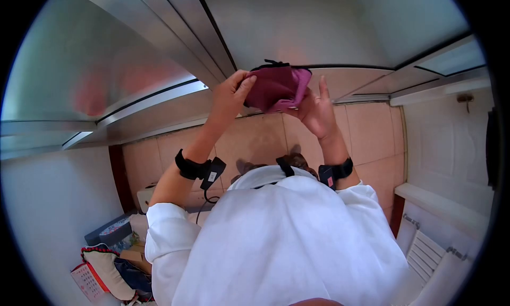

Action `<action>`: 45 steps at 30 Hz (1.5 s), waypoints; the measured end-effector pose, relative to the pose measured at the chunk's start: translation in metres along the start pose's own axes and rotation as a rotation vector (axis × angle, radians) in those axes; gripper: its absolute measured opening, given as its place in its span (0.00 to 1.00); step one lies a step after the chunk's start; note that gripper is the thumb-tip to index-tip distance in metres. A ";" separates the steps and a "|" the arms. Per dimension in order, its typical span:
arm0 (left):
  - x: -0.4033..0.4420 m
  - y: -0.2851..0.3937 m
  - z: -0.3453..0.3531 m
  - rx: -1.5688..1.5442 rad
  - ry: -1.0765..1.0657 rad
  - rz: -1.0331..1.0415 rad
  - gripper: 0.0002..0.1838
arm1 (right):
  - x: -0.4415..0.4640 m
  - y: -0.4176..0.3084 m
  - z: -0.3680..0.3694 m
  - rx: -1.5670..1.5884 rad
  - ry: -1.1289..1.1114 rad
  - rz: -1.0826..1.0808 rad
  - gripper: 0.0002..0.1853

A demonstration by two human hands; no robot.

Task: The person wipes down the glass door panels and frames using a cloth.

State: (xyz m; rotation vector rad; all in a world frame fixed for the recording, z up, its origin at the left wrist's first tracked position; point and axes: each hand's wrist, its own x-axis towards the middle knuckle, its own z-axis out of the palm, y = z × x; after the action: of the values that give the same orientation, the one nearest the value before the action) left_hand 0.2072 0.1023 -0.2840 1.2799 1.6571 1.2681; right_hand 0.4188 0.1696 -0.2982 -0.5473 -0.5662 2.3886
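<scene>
My left hand (232,93) grips the left edge of a maroon fabric piece (271,88) with a black edge and a short black tab on top; its exact kind is unclear. The thumb presses on the front of the cloth. A lighter pink-purple side folds out at its right end. There my right hand (317,113) touches the cloth, palm turned up and thumb stretched away from it. Its other fingers are partly hidden behind or inside the fabric. The cloth is held up in front of a framed glass panel (308,27).
A metal frame post (183,24) and another glass panel (106,56) stand to the left. Tiled floor (255,133) lies below. A white door (451,130) and a radiator (425,255) are at right. A cushion (109,271) and boxes sit at lower left.
</scene>
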 end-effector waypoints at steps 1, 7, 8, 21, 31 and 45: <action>0.001 -0.003 -0.002 -0.061 -0.024 -0.052 0.12 | 0.002 0.005 -0.002 0.065 0.014 0.038 0.22; 0.002 -0.018 0.001 -0.307 -0.016 -0.175 0.12 | 0.005 0.014 -0.027 -0.137 0.171 -0.025 0.13; 0.003 -0.021 0.000 -0.270 0.014 -0.186 0.12 | 0.005 0.013 -0.031 -0.136 0.169 -0.024 0.13; -0.026 -0.032 0.035 -0.240 -0.280 -0.346 0.30 | 0.006 0.017 -0.030 -0.233 0.167 -0.016 0.14; -0.038 -0.069 0.049 -0.527 -0.711 -0.348 0.48 | -0.004 0.005 -0.011 -0.082 0.187 -0.146 0.18; -0.019 -0.042 0.021 -0.388 -0.409 -0.265 0.16 | 0.008 -0.002 -0.052 -0.453 0.335 0.082 0.20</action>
State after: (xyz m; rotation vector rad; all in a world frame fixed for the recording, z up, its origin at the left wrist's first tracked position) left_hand 0.2193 0.0883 -0.3309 0.9659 1.1753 1.0210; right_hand 0.4402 0.1899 -0.3423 -1.1590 -0.9495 2.1732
